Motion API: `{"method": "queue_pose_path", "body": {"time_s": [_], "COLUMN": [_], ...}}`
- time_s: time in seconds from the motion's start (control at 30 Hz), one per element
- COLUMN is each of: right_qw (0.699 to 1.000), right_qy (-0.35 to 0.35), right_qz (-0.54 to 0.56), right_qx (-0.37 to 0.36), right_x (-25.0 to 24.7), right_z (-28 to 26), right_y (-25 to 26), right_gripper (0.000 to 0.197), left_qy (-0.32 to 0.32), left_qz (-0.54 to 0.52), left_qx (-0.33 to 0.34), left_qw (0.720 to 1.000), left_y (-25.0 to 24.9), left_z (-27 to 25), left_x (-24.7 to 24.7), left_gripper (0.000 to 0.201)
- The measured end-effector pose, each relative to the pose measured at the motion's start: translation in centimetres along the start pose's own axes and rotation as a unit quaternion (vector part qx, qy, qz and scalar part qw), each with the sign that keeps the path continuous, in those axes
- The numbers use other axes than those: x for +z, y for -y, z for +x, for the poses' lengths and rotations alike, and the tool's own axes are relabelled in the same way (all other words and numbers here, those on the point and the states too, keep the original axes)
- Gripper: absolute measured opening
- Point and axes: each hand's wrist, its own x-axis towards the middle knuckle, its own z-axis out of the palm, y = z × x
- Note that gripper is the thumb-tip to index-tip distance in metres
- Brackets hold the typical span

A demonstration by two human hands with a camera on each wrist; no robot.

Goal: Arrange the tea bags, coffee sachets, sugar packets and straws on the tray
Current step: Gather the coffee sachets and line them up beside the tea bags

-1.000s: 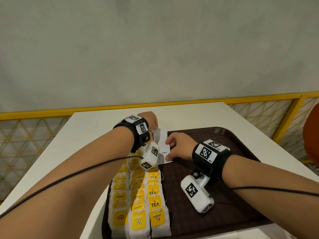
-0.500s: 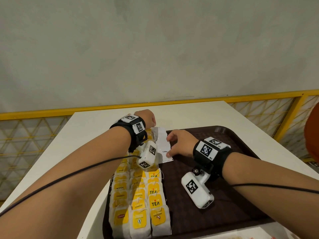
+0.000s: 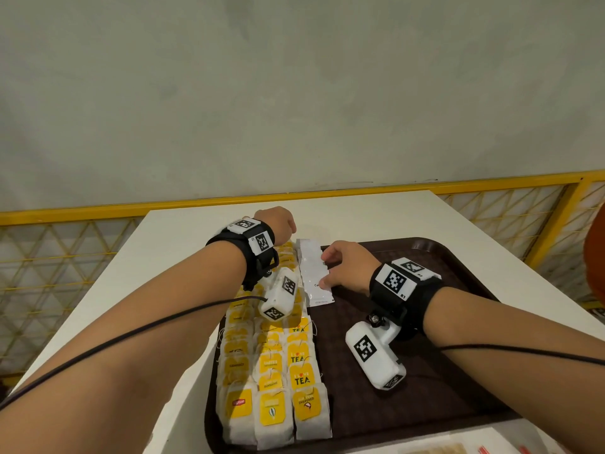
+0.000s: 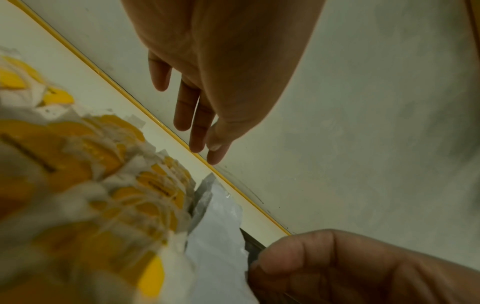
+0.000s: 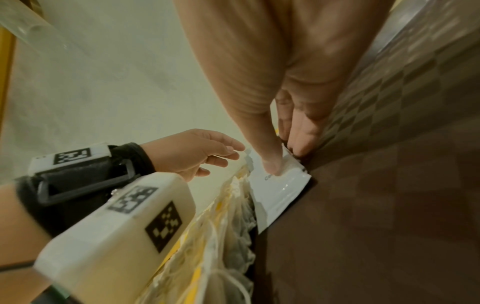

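Observation:
A dark brown tray [image 3: 458, 322] carries three columns of yellow-tagged tea bags [image 3: 271, 371] along its left side. A white coffee sachet [image 3: 312, 273] lies lengthwise beside their far end. My right hand [image 3: 327, 270] pinches it: the thumb [image 5: 271, 164] presses on top and the fingers sit at its right edge on the tray. My left hand [image 3: 281, 224] hovers over the far end of the tea bags, fingers [image 4: 202, 127] straight and holding nothing. Its fingertips [image 5: 231, 153] are close to the sachet's far corner; I cannot tell whether they touch.
The tray sits on a white table [image 3: 183, 257] against a grey wall, with a yellow mesh railing [image 3: 65, 217] behind. The tray's right half is bare. Some packets [image 3: 435, 449] and red items [image 3: 484, 450] peek in at the near edge.
The sachet, earlier raised between both hands, now lies flat beside the tea bags. My left hand has let go and drawn back to the far left; my right hand stays on it.

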Motion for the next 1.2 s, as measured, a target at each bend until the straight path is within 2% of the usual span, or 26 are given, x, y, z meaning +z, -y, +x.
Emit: {"method": "queue_pose_path", "body": {"time_s": [0.13, 0.27, 0.33, 0.4, 0.43, 0.5, 0.6, 0.7, 0.77, 0.87, 0.93, 1.0, 1.1, 1.2], "right_qw": [0.999, 0.997, 0.991, 0.981, 0.975, 0.957, 0.908, 0.859, 0.839, 0.806, 0.802, 0.819, 0.830, 0.843], "right_qy": [-0.014, 0.006, 0.042, 0.120, 0.173, 0.275, 0.344, 0.347, 0.357, 0.357, 0.338, 0.330, 0.317, 0.274], "right_qz": [0.031, 0.075, 0.124, 0.149, 0.133, 0.035, -0.198, -0.332, -0.369, -0.441, -0.461, -0.440, -0.432, -0.432], "right_qx": [0.011, 0.013, -0.003, -0.034, -0.050, -0.080, -0.136, -0.177, -0.182, -0.170, -0.174, -0.164, -0.152, -0.166], "right_x": [0.2, -1.4, -2.5, -3.8, -4.4, -5.0, -4.2, -2.7, -1.8, -0.4, 0.4, 0.8, 1.1, 1.3], "right_z": [-0.1, -2.6, -5.6, -9.4, -11.4, -15.3, -20.1, -23.0, -23.7, -24.0, -24.0, -23.6, -23.1, -22.6], "right_y": [0.3, 2.1, 3.7, 5.1, 5.5, 5.9, 5.1, 3.9, 3.3, 3.4, 3.7, 4.0, 4.4, 4.5], "right_gripper": [0.045, 0.047, 0.038, 0.029, 0.027, 0.029, 0.048, 0.077, 0.092, 0.106, 0.104, 0.094, 0.084, 0.071], "left_qy": [-0.009, -0.048, -0.061, -0.048, -0.031, 0.002, 0.078, 0.207, 0.264, 0.289, 0.280, 0.259, 0.243, 0.221], "left_qz": [-0.029, -0.158, -0.232, -0.281, -0.286, -0.245, -0.159, -0.076, -0.016, 0.035, 0.067, 0.086, 0.050, 0.035], "left_qx": [-0.004, 0.017, 0.056, 0.113, 0.146, 0.207, 0.264, 0.267, 0.271, 0.268, 0.250, 0.239, 0.200, 0.194], "left_qw": [1.000, 0.986, 0.969, 0.952, 0.947, 0.947, 0.948, 0.938, 0.926, 0.918, 0.925, 0.932, 0.948, 0.955], "left_y": [0.5, 1.0, 0.2, -0.9, -1.3, -1.5, -1.0, -0.4, 0.2, 0.6, 0.5, 0.2, -0.1, 0.2], "left_z": [-0.6, -2.1, -4.5, -8.2, -10.6, -15.5, -22.2, -27.0, -28.9, -30.7, -31.4, -31.9, -32.2, -31.7], "left_x": [-0.1, -1.7, -3.4, -5.0, -5.6, -6.0, -4.4, -1.3, 1.3, 4.0, 4.9, 5.1, 4.9, 4.9], "left_gripper": [0.043, 0.033, 0.026, 0.021, 0.020, 0.014, 0.010, 0.017, 0.036, 0.074, 0.082, 0.076, 0.051, 0.029]}}
